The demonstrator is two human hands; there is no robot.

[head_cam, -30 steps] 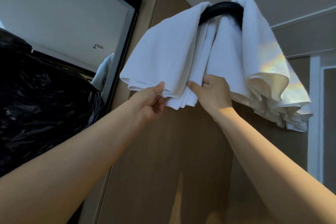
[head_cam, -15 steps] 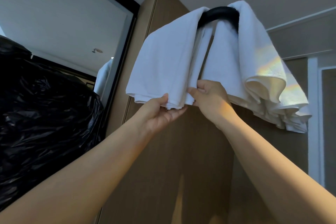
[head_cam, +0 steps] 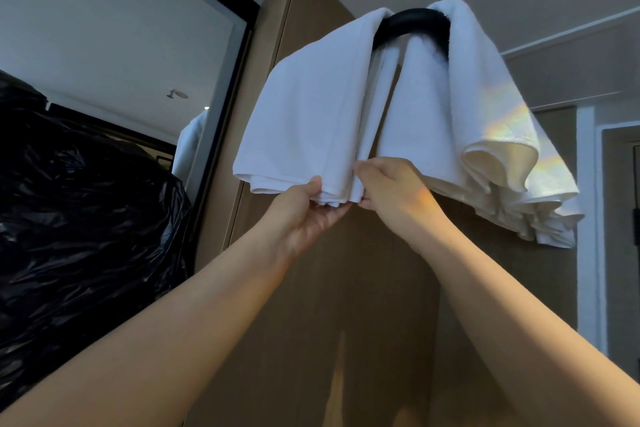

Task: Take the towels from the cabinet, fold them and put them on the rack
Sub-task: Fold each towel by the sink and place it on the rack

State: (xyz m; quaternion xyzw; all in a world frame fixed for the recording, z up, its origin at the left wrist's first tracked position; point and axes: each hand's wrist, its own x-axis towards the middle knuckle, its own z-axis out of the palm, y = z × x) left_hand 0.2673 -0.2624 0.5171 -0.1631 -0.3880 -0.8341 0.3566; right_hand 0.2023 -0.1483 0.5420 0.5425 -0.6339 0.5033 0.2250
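left towel (head_cam: pixel 311 121) and right towel (head_cam: pixel 460 107) hung draped over the black rack (head_cam: pixel 412 24), one on either side of its bare arch. below the rack, the left hand (head_cam: pixel 304 215) and right hand (head_cam: pixel 394 191) both pinched the left towel's bottom hem, fingers curled.

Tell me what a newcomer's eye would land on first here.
First, two white towels draped over a curved black rack high against the wooden cabinet: a folded towel on the picture's left, a bunched towel on its right, streaked with rainbow light. Next, the left hand and right hand, both pinching the folded towel's lower edge. A glossy black plastic bag fills the left of the view.
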